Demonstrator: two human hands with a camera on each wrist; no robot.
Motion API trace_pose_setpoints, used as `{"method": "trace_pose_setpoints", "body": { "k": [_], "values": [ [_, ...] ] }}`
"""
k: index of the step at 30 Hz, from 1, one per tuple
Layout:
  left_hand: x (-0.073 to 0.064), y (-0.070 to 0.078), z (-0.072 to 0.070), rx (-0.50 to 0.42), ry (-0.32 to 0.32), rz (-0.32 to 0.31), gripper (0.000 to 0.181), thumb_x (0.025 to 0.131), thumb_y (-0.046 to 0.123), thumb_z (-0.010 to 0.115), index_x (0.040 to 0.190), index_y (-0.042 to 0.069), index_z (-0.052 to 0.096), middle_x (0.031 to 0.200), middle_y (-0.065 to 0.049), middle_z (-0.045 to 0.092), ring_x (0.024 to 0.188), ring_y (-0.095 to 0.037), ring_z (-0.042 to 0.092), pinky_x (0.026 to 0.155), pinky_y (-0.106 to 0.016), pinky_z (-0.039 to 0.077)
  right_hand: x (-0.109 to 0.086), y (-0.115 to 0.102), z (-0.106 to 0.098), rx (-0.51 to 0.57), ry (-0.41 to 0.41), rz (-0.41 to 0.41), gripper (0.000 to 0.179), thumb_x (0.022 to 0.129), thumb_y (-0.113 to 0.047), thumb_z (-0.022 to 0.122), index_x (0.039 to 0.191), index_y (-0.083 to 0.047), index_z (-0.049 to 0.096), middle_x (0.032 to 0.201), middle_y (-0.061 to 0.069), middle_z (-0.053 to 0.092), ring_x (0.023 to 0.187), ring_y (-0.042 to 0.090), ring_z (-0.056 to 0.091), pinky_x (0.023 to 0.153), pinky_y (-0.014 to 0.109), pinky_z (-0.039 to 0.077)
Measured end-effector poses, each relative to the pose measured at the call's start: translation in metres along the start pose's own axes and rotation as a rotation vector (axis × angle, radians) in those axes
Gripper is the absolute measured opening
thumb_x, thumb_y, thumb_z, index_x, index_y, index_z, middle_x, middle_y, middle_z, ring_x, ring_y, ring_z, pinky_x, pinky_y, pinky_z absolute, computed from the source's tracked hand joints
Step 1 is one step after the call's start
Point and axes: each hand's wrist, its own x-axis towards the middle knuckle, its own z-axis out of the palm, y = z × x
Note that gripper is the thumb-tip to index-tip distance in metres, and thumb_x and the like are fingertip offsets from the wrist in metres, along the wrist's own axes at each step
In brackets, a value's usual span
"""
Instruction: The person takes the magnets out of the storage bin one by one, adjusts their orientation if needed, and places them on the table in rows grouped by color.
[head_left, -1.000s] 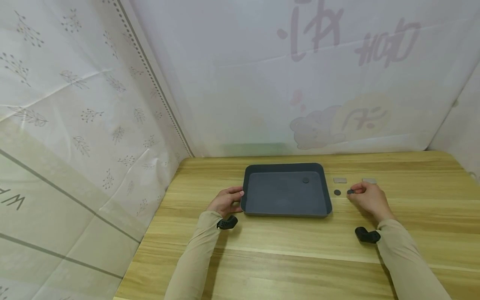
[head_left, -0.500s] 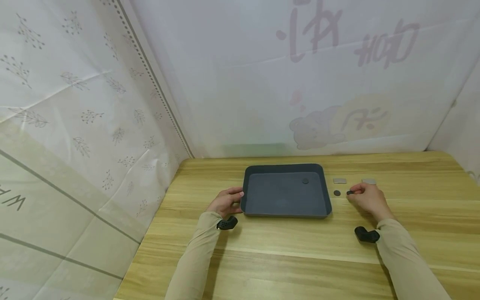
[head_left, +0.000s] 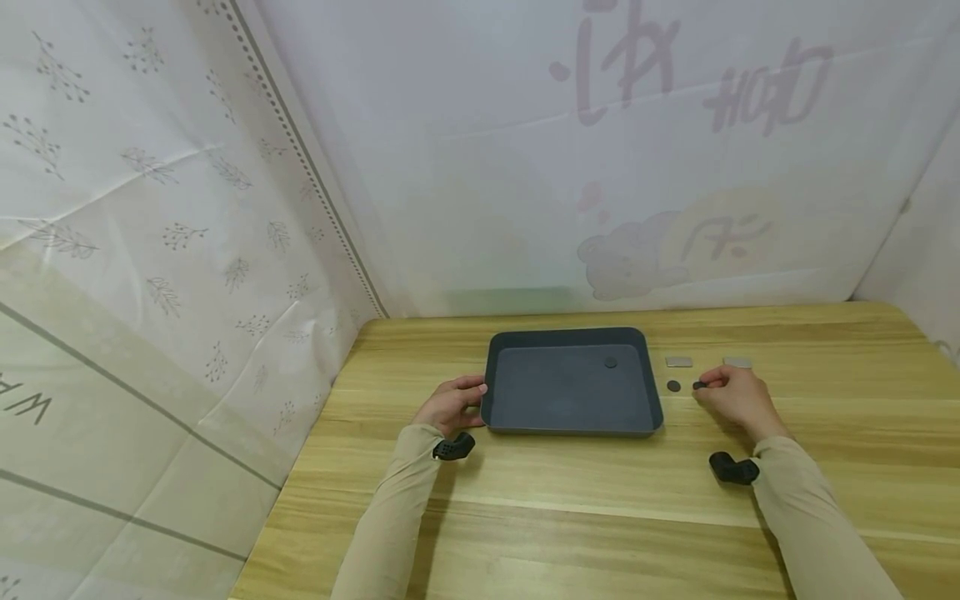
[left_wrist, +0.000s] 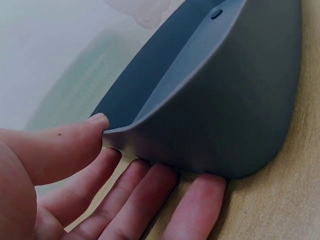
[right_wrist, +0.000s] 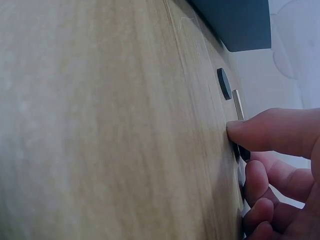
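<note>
A dark grey rectangular tray (head_left: pixel 572 431) with raised walls stands on the wooden table. My left hand (head_left: pixel 452 402) grips its left end; in the left wrist view the thumb lies on the rim and the fingertips meet the outer wall low down. To the right of the tray, my right hand (head_left: pixel 738 400) pinches a small dark round disc (head_left: pixel 700 385) at the table surface, partly hidden by thumb and fingers. A second dark disc (head_left: pixel 673 386) lies flat between that hand and the tray. Inside the tray, toward its right end, sits another dark disc (head_left: pixel 611 362).
Behind the discs lie two thin silvery rectangular pieces, one on the left (head_left: pixel 678 362) and one on the right (head_left: pixel 738 362) just beyond my right hand. Printed cloth (head_left: pixel 480 208) hangs along the back and left of the wooden table (head_left: pixel 585 508).
Both hands stay nearly in place. The disc at my right fingertips looks narrower now, as if slightly tilted or more covered. The tray and the other pieces have not moved.
</note>
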Motion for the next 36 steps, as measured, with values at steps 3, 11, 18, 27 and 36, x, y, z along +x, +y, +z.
{"method": "trace_pose_setpoints", "body": {
  "k": [3,11,18,27,36],
  "values": [
    [-0.0029,0.0024,0.0007,-0.004,-0.005,0.002,0.046,0.099,0.015,0.055,0.143,0.002,0.045,0.123,-0.017,0.058,0.091,-0.016,0.06,0.074,-0.034,0.054,-0.0003,-0.0023,-0.0008,-0.006,-0.002,0.006,0.039,0.088,-0.025,0.065,0.111,0.007,0.061,0.097,0.019,0.063,0.086,0.029,0.058,0.068,0.032,0.042],
    [0.0009,-0.0005,-0.0006,-0.027,0.005,-0.006,0.045,0.098,0.013,0.056,0.141,0.004,0.048,0.112,-0.01,0.061,0.089,-0.016,0.061,0.071,-0.034,0.054,-0.0007,-0.0053,-0.0022,-0.013,-0.017,0.005,0.037,0.086,-0.021,0.062,0.11,0.008,0.062,0.096,0.018,0.063,0.085,0.029,0.058,0.067,0.03,0.042],
    [-0.0001,-0.0004,-0.0007,-0.031,0.008,-0.004,0.044,0.098,0.013,0.057,0.14,0.003,0.049,0.113,-0.011,0.062,0.089,-0.016,0.062,0.072,-0.034,0.055,-0.0002,-0.0046,-0.0022,-0.01,-0.024,0.005,0.037,0.087,-0.021,0.062,0.111,0.008,0.061,0.096,0.019,0.062,0.086,0.03,0.058,0.068,0.031,0.042],
    [0.001,-0.0008,-0.0003,-0.03,0.005,0.005,0.044,0.098,0.013,0.056,0.14,0.002,0.048,0.116,-0.013,0.061,0.09,-0.016,0.061,0.071,-0.034,0.055,-0.0015,-0.0042,-0.0032,-0.001,-0.027,0.013,0.04,0.088,-0.023,0.062,0.114,0.008,0.06,0.102,0.023,0.062,0.09,0.032,0.058,0.071,0.036,0.045],
    [0.0019,-0.0011,-0.0009,-0.016,0.001,0.008,0.045,0.098,0.013,0.056,0.141,0.002,0.047,0.126,-0.017,0.057,0.092,-0.017,0.062,0.074,-0.035,0.056,-0.0033,-0.0071,-0.0057,0.051,-0.017,0.02,0.044,0.09,-0.027,0.063,0.117,0.008,0.059,0.111,0.028,0.06,0.099,0.038,0.056,0.078,0.04,0.045]
  ]
}}
